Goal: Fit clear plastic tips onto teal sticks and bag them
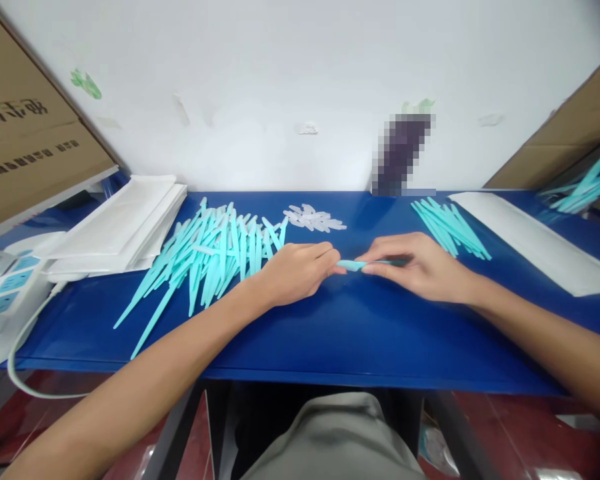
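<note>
Above the middle of the blue table, a slim turquoise eyebrow razor (351, 265) lies level between my two hands. My left hand (303, 270) pinches its left end, and the fingers hide that tip. On the other side my right hand (415, 267) is closed on the handle with thumb and fingers. Left of my left hand spreads a loose heap of turquoise eyebrow razors (225, 247). Just behind my hands is a small pile of translucent blade caps (313, 219). A smaller bunch of turquoise razors (450, 227) lies beyond my right hand.
White envelopes (115, 223) are stacked at the left, beside a power strip (10, 293) with a white cable. Another white envelope (540, 243) lies at the right. Cardboard boxes (30, 127) stand at both sides, and a white wall (260, 87) closes the back.
</note>
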Action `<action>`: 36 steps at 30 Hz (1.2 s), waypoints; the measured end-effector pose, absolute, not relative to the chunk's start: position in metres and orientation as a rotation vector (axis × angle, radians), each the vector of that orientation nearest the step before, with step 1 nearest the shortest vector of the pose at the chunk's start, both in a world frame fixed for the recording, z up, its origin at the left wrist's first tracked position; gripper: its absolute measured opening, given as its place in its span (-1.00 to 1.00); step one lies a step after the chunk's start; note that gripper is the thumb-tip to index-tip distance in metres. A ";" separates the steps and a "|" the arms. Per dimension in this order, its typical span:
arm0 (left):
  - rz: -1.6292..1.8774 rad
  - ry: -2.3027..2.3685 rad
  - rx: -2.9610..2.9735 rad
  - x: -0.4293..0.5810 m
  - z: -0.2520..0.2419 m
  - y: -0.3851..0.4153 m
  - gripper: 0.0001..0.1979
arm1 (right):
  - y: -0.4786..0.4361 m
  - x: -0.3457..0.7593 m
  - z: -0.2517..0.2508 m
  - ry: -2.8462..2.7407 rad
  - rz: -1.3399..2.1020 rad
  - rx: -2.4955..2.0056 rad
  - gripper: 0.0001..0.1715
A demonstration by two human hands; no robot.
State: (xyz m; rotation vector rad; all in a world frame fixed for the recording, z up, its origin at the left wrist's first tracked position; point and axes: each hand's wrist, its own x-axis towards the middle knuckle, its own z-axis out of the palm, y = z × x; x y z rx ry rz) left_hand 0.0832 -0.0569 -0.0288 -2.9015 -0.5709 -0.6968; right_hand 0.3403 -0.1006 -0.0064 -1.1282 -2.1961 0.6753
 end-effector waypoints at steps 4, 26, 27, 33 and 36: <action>-0.974 -0.677 -3.065 0.088 -0.021 -0.065 -0.53 | -0.110 0.323 -0.009 -2.015 0.751 -1.113 -0.71; -1.637 -2.321 -2.649 -0.045 0.017 0.036 -0.60 | -0.030 0.469 -0.020 -2.091 -0.214 -2.428 -0.50; -1.513 -2.312 -2.625 -0.045 0.017 0.036 -0.58 | -0.031 0.467 -0.021 -2.094 -0.221 -2.418 -0.52; -0.862 -2.202 -2.237 -0.035 0.008 0.031 -0.56 | -0.033 0.456 -0.020 -2.108 -0.276 -2.346 -0.52; -0.859 -2.116 -2.091 -0.030 0.004 0.032 -0.63 | -0.033 0.454 -0.020 -2.116 -0.291 -2.317 -0.54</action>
